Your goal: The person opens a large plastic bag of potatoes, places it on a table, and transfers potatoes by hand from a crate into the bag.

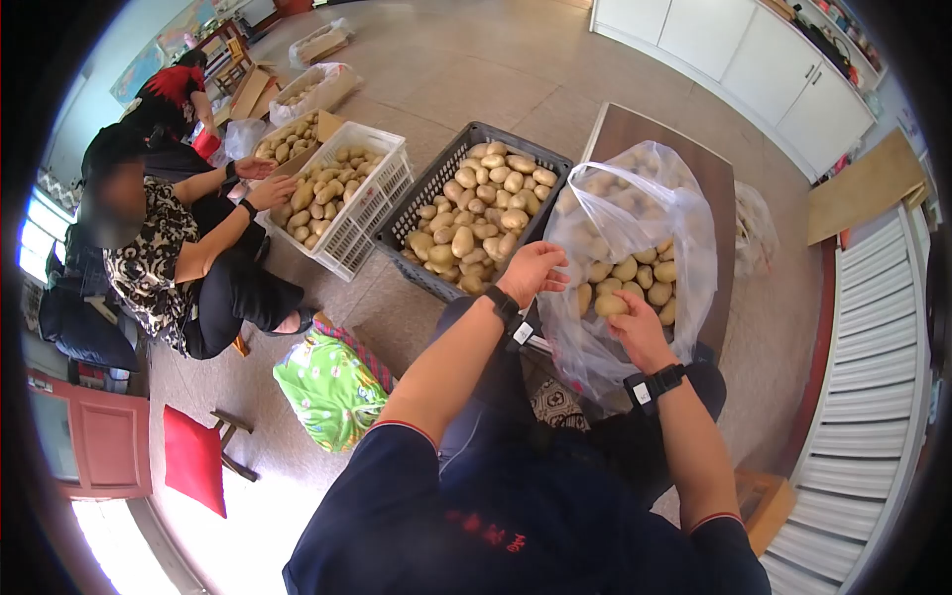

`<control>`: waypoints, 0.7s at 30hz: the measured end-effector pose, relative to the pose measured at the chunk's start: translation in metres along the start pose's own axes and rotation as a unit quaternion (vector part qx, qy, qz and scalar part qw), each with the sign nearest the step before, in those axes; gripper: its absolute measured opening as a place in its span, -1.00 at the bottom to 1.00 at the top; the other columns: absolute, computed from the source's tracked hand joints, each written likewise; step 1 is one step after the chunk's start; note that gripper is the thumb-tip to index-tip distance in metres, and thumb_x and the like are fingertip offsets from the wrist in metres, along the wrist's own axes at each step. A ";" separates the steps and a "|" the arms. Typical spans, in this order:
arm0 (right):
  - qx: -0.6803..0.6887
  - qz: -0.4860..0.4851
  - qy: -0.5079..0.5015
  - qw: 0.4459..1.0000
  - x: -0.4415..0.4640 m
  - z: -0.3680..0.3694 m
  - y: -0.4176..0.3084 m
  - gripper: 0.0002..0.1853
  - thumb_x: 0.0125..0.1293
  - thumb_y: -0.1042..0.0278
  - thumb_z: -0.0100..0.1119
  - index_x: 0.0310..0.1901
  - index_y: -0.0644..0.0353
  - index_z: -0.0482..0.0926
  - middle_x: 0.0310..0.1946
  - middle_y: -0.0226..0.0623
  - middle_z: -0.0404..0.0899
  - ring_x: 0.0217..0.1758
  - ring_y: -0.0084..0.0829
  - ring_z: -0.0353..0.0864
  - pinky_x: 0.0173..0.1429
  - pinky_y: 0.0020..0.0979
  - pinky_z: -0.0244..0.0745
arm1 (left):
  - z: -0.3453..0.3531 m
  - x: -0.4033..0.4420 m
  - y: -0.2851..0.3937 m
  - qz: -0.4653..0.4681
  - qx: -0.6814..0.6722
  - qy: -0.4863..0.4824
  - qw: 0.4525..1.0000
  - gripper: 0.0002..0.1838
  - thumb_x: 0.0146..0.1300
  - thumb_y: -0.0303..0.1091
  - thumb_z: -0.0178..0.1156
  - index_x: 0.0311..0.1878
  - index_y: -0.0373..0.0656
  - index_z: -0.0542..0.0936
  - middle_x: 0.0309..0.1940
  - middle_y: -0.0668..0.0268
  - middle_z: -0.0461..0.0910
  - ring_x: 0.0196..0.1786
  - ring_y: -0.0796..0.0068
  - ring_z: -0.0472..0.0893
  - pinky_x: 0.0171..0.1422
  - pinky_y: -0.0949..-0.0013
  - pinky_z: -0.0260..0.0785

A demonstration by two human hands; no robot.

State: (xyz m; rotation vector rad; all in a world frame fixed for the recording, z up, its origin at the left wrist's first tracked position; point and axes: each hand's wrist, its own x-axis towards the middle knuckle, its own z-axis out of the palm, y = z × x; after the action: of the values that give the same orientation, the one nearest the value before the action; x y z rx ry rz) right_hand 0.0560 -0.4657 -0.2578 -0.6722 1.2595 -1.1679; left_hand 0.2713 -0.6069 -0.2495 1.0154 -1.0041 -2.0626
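Observation:
My right hand (640, 332) grips a potato (611, 304) at the mouth of a clear plastic bag (684, 213). More potatoes (656, 278) lie inside that bag, some blurred behind its film. The bag rests on a dark brown table (627, 127). Just left of the bag is my left hand (534, 271), fingers loosely bent and apart, with nothing visible in them. It hovers by the near right corner of a dark grey crate (402, 235) heaped with potatoes (483, 203). Both wrists wear black bands.
At left, a seated person (159, 228) reaches over a white crate (362, 233) of potatoes. Another person (174, 104) bends farther back. A green patterned cloth (332, 387) and a red cushioned stool (195, 459) stand lower left. A white radiator (858, 397) lines the right side.

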 end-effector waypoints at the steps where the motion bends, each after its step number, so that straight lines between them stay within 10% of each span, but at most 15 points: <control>1: 0.015 0.000 -0.008 1.000 -0.002 0.006 -0.005 -0.48 0.24 0.63 0.13 0.26 0.29 0.38 -0.09 -0.33 0.54 -0.20 -0.53 0.54 -0.17 -0.49 0.48 | 0.002 -0.002 0.000 -0.011 0.026 -0.013 1.000 -0.71 0.37 -0.26 0.18 0.05 -0.22 0.49 -0.09 0.23 0.57 -0.20 0.31 0.67 -0.16 0.29 0.60; 9: -0.062 0.012 -0.032 0.998 0.018 0.030 -0.012 -0.67 0.46 0.20 0.11 0.10 0.25 0.48 -0.20 -0.38 0.56 -0.30 -0.59 0.53 -0.21 -0.53 0.47 | 0.008 -0.004 0.001 -0.087 0.042 -0.131 0.987 -0.62 0.38 -0.12 0.20 0.09 -0.18 0.51 -0.02 0.21 0.58 -0.14 0.28 0.69 -0.12 0.30 0.59; 21: -0.160 -0.073 -0.012 0.984 0.029 0.033 -0.007 -0.64 0.49 0.15 -0.01 -0.02 0.32 0.57 -0.33 -0.33 0.61 -0.47 -0.59 0.53 -0.35 -0.50 0.42 | 0.005 0.002 0.003 -0.114 0.017 -0.160 0.980 -0.69 0.44 -0.22 0.14 0.12 -0.20 0.51 -0.20 0.26 0.62 -0.31 0.43 0.66 -0.23 0.40 0.57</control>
State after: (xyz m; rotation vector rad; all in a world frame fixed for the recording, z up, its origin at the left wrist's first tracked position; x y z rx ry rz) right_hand 0.0826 -0.5010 -0.2537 -1.0274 1.4103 -1.0795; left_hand 0.2664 -0.6084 -0.2461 0.8657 -1.1282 -2.4616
